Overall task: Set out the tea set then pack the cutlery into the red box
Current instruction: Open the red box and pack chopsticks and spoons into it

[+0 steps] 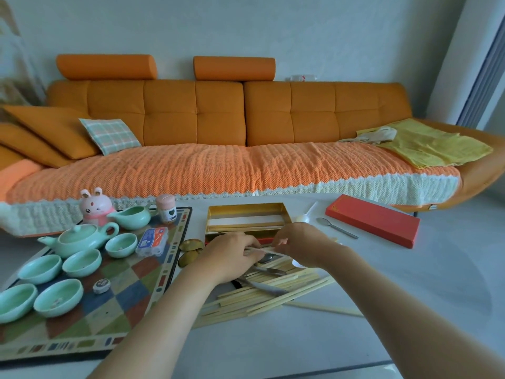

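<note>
Behind the pale table (410, 310) runs a long orange sofa (218, 113) with a knitted orange throw, a plaid cushion (110, 135) and a yellow cloth (431, 146) at its far end.

Both forearms reach forward from the bottom edge and meet over the middle of the table. The left hand (228, 255) and right hand (297, 244) are each pinched closed on an end of a pale chopstick (262, 250), holding it level between them just in front of the open red box (246, 222), whose gold-lined tray already holds a few sticks. Below the hands lies a loose heap of chopsticks (273, 294) mixed with metal cutlery. The red lid (374, 220) lies to the right, well apart, with a metal spoon (336, 227) and a white spoon (304, 217) between it and the box.

On the left, a chequered mat (114, 296) carries the green tea set: teapot (79, 237), pitcher (131, 216) and several cups (58, 296), beside a pink rabbit figure (94, 206).
</note>
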Demonstrator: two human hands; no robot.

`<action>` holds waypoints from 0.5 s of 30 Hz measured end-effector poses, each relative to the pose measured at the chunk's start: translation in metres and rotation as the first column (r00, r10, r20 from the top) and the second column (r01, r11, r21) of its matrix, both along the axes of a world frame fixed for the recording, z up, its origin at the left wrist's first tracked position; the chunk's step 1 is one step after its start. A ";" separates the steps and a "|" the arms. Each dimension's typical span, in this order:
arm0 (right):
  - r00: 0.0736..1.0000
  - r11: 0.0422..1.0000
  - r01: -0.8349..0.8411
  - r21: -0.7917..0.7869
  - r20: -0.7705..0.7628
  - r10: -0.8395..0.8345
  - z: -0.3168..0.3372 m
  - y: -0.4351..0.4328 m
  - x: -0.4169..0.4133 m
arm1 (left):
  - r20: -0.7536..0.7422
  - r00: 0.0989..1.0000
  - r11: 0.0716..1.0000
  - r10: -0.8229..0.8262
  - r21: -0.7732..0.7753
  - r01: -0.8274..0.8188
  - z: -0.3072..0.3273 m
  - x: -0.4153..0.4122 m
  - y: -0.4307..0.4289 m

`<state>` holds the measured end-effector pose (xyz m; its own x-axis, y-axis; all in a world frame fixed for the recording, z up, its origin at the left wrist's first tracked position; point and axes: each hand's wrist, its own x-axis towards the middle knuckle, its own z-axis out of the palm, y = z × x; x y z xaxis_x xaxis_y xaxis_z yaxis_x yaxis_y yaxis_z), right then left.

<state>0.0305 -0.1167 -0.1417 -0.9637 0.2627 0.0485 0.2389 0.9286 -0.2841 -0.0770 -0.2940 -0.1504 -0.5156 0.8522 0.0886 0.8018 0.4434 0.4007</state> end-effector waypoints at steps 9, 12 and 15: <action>0.999 0.998 0.006 -0.067 -0.035 -0.008 0.002 -0.005 -0.008 | 0.159 0.986 0.999 0.048 0.000 -0.049 0.011 -0.011 -0.003; 0.998 0.995 0.014 -0.098 -0.059 -0.020 0.003 -0.007 -0.012 | 0.103 0.992 0.996 0.066 0.054 -0.072 0.011 -0.020 -0.004; 0.998 0.995 0.020 -0.097 -0.049 -0.025 0.002 -0.009 -0.017 | 0.114 0.991 0.997 0.073 0.020 -0.076 0.015 -0.028 -0.011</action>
<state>0.0138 -0.1257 -0.1394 -0.9543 0.2905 0.0700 0.2430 0.8909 -0.3838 -0.1050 -0.3051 -0.1358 -0.5853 0.8095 0.0465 0.7161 0.4892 0.4978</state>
